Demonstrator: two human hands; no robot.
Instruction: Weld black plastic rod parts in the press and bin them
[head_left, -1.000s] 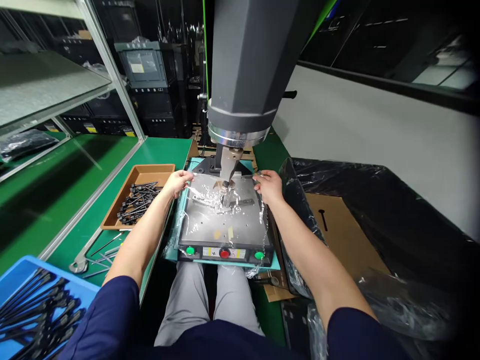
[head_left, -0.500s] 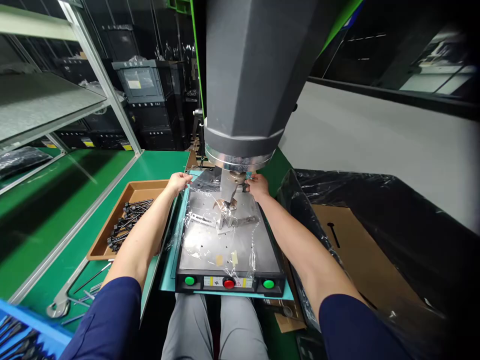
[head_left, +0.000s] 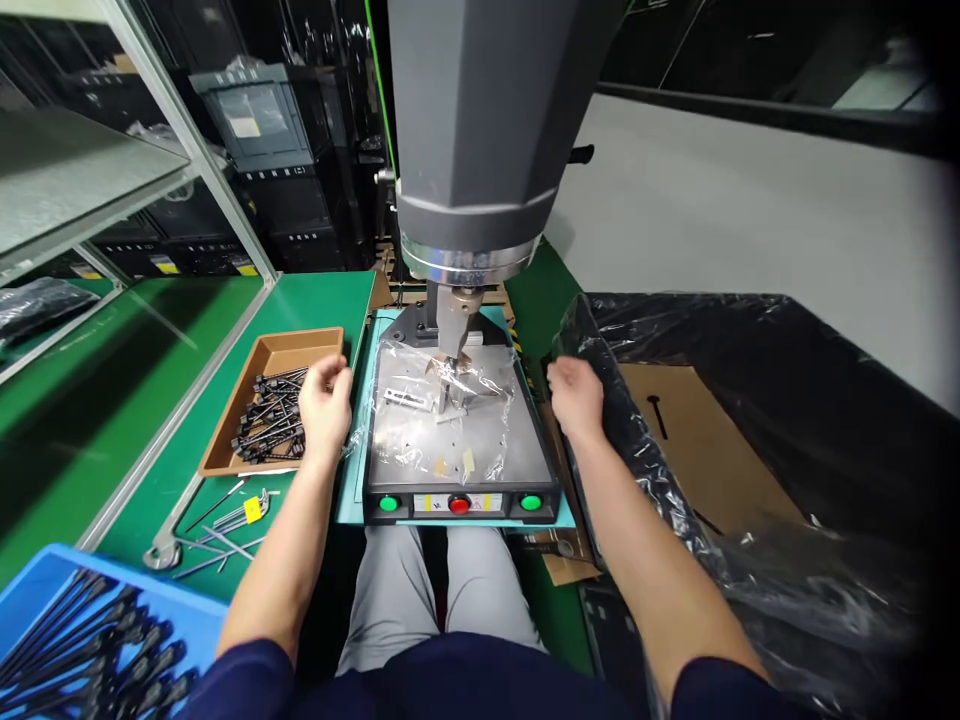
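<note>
Draping mach. plate [head_left: 531, 462], film [head_left: 405, 438] w/ long axis unclear; L hand [head_left: 327, 408], R hand [head_left: 578, 396]: fingers curled, pinch unclear.

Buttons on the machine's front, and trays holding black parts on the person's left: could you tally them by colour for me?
Green buttons: 2
Red button: 1
Brown tray: 1
Blue tray, partly out of the picture: 1
Total: 5
</note>
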